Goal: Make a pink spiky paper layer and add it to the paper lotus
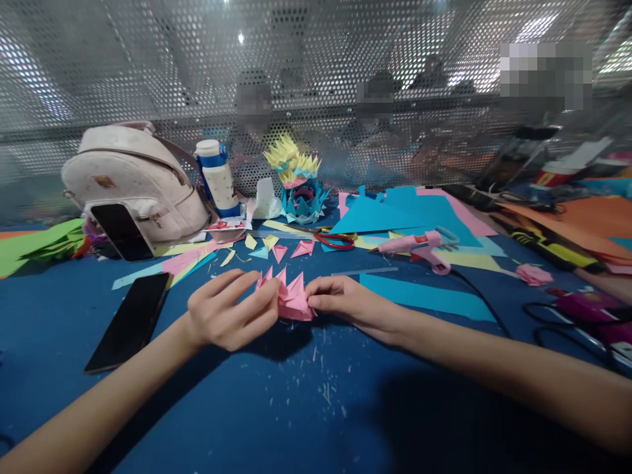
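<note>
Between my two hands, just above the blue table, is a pink folded-paper piece [295, 299] with several pointed tips standing up. My left hand [234, 308] grips its left side, the fingers covering part of it. At the right end, the thumb and forefinger of my right hand [345, 299] pinch the paper. Small folded triangles, such as a pink one [279, 253], lie beyond my hands. Farther back stands a blue and yellow folded-paper model [301, 184]. A pink glue gun [419, 247] rests to the right, near red-handled scissors [336, 239].
At the left are a dark phone [129, 322], another phone [122, 232] leaning on a white backpack [133, 174], and a bottle [217, 178]. Blue paper sheets [419, 210] cover the back. A yellow-black tool [553, 247] and a purple device [592, 313] with cords lie right.
</note>
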A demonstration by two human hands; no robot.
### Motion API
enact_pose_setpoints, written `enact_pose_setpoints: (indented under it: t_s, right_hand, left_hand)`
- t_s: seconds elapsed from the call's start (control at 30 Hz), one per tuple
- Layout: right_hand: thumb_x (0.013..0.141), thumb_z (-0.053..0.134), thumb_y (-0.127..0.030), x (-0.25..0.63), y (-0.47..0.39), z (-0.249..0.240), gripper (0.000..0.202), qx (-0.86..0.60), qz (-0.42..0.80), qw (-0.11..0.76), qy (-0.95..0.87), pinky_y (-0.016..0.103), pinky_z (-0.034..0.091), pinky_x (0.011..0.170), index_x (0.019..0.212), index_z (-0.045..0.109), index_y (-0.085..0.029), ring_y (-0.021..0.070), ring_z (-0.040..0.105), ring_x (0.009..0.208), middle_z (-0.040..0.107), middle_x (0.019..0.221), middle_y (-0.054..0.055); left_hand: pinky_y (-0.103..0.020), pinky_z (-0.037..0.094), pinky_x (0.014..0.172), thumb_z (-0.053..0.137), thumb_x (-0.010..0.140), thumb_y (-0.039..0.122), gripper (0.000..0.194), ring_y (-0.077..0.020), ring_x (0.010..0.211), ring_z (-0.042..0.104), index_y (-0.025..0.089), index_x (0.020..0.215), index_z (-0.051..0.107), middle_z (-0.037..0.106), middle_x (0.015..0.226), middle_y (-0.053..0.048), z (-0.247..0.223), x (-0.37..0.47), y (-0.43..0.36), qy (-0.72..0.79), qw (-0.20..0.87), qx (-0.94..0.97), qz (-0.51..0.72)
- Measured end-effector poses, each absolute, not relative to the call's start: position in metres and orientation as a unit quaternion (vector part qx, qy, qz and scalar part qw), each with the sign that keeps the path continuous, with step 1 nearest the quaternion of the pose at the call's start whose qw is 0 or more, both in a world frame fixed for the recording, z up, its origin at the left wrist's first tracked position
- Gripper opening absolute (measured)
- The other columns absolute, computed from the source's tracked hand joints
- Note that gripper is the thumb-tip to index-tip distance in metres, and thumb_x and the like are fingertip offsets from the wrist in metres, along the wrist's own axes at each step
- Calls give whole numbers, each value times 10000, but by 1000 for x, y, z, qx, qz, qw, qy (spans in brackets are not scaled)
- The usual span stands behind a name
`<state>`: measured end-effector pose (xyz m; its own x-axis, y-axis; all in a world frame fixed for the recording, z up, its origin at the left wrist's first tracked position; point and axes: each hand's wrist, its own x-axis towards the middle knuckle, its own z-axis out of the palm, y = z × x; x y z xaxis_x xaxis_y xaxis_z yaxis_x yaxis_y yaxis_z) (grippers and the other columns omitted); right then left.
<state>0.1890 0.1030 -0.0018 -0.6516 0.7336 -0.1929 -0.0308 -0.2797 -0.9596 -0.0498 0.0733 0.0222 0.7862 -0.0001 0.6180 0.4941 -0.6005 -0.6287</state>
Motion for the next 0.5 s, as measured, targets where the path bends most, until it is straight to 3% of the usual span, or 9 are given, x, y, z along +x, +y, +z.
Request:
enact_pose_setpoints:
  t_s: [0.5]
  right_hand:
    - [741, 766, -356, 190, 102, 3, 235, -303, 733, 238, -561, 240, 334, 609, 682, 664, -153, 101, 469, 637, 566, 673, -12]
  left_hand:
    - [-318, 549, 663, 698, 773, 238, 57, -192, 714, 692, 217, 725, 676, 763, 915, 8, 23, -50, 69, -109, 426, -857, -267]
